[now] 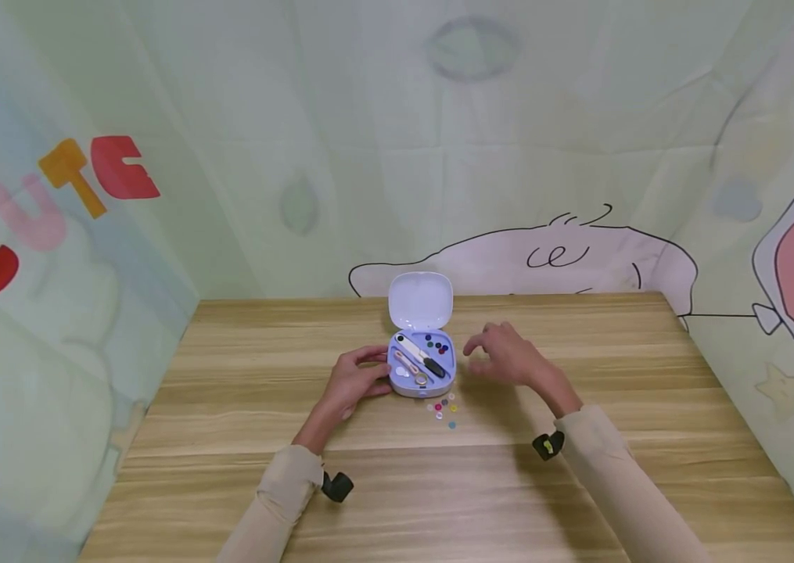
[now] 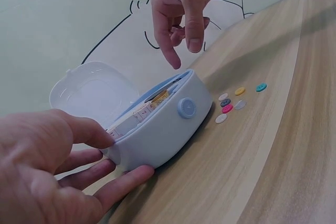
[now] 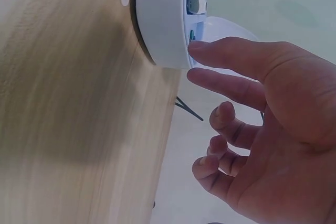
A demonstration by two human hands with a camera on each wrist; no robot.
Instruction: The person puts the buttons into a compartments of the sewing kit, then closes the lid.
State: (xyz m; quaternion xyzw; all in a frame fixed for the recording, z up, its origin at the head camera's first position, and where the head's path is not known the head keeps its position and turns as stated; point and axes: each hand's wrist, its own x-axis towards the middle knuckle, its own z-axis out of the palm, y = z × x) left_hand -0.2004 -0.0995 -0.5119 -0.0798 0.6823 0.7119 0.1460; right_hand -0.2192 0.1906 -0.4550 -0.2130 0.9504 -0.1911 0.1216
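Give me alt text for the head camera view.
A person's left hand touches an open box of small tools on a wooden table, while the right hand hovers beside it. Loose buttons lie in front; a cartoon backdrop hangs behind.

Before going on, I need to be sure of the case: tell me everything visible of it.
The case is a rounded, pale blue-white, plastic-looking box with a round blue catch in front and a compartmented blue tray. It stands upright on the wood-grain table, its lid raised at the back. Inside lie a white tool with a black end, a pinkish item and several buttons. The left hand touches its left side; the right hand is apart from it.
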